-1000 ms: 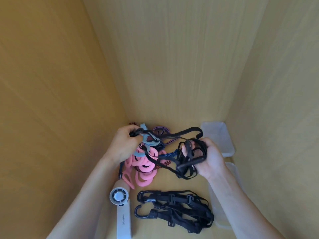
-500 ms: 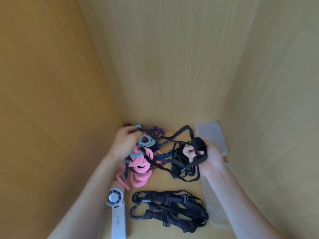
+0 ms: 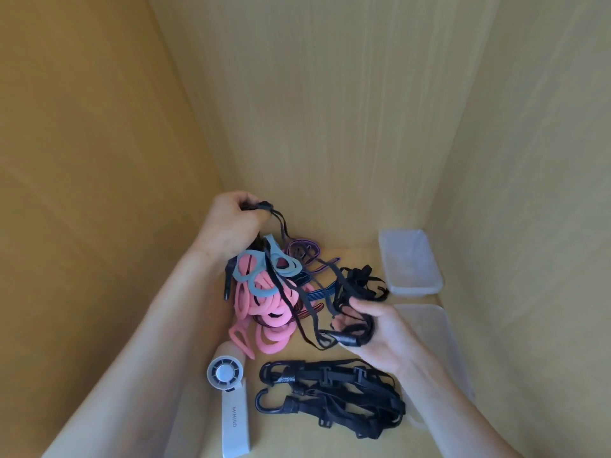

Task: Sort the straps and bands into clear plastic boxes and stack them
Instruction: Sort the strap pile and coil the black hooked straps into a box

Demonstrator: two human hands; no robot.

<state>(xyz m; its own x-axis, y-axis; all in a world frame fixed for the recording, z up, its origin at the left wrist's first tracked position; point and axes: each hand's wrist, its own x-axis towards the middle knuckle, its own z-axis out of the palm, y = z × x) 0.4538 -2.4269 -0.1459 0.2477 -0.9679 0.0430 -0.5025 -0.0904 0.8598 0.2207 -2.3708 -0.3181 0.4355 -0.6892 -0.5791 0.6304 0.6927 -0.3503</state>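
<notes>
Above the pink bands (image 3: pixel 274 338), the left hand (image 3: pixel 231 223) pinches one end of the black strap (image 3: pixel 346 340) — its tangle loops round the curled fingers of the right hand (image 3: pixel 383 338). Drawing apart slowly should free it for the clear box (image 3: pixel 413 289).
</notes>
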